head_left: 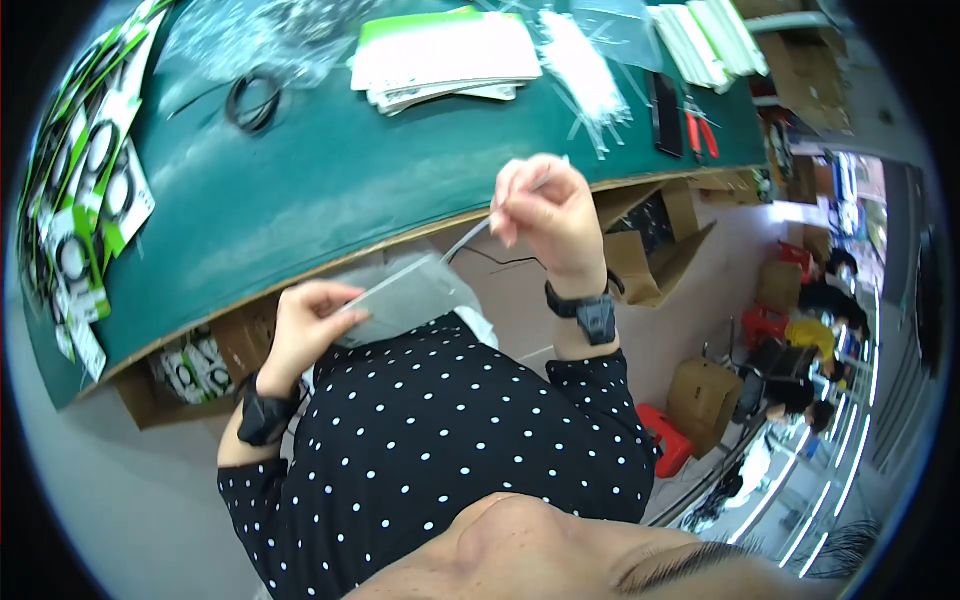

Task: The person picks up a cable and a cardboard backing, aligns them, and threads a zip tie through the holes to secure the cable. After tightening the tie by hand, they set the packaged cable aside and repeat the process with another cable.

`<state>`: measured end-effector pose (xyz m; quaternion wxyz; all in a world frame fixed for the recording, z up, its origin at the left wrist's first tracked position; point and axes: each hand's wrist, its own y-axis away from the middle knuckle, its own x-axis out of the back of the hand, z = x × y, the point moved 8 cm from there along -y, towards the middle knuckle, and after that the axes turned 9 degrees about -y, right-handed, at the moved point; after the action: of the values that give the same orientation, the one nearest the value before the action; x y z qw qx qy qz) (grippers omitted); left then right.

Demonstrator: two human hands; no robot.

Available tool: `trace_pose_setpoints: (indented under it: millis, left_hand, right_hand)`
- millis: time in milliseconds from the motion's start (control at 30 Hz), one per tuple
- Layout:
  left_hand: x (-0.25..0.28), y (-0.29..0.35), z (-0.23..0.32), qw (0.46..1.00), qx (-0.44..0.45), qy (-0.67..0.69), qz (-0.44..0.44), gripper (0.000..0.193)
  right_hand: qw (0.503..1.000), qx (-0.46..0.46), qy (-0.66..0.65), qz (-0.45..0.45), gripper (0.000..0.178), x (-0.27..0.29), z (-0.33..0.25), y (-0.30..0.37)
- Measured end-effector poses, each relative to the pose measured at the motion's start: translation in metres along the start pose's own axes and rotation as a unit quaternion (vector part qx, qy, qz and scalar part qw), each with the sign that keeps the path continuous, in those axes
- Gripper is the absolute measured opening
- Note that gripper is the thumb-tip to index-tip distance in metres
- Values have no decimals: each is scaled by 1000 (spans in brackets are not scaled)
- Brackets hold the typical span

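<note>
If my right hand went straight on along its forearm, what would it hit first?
Your right hand would likely meet the stack of white-and-green cards, lying ahead on the green table. Its height is hard to judge, so it might meet the table itself first.

The one view looks steeply down from the person's head, through a fisheye that curves the green worktop from about eight o'clock round to two. It sits close above the dotted top at six o'clock; the left grip, toward nine, and the right grip, toward one, are near, while co-workers appear much farther off, toward three.
</note>
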<state>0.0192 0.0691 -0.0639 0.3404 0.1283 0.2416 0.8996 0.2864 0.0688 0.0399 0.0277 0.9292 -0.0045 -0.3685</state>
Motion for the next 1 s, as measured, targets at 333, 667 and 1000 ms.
trace_pose_setpoints:
  millis: [333, 667, 1000]
  left_hand:
    - [8, -4, -3, 981, 0, 185, 62, 29]
    - [22, 5, 25, 966, -92, 214, 117, 28]
    - [27, 8, 43, 956, -143, 206, 154, 28]
  right_hand:
    - [920, 71, 364, -128, 8, -42, 94, 33]
    - [914, 12, 369, -171, 4, -55, 101, 31]
    - [964, -138, 214, -73, 27, -41, 114, 31]
